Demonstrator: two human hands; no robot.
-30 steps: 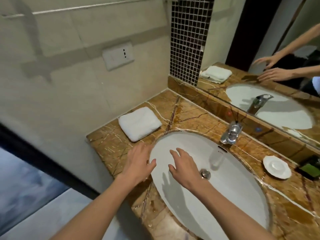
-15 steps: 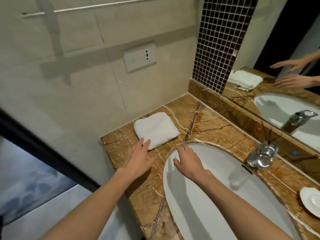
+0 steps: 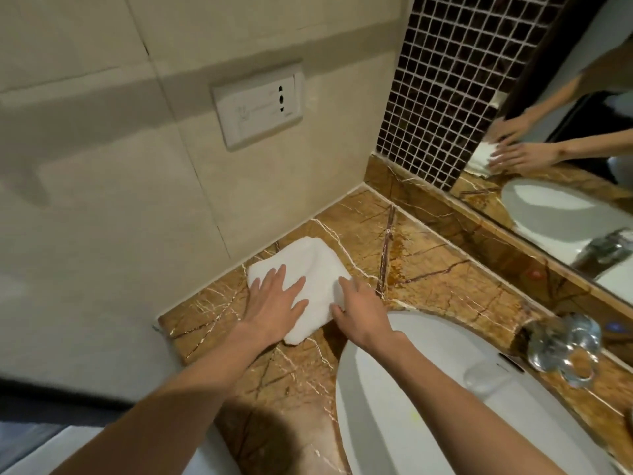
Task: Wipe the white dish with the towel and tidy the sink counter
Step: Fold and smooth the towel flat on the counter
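- Sink basin: white, oval, near right, set into the counter.
- Counter: brown veined marble, running to the far wall.
- Right hand: fingers curled at the towel's right edge, touching it; whether it grips, cannot tell.
- Left hand: flat, fingers spread, pressing on the towel's left half, nothing clasped.
- Towel: white, folded, on the counter left of the basin, near the wall.
- Tap: chrome, blurred, far right.
- Wall socket: white, far, above the towel.
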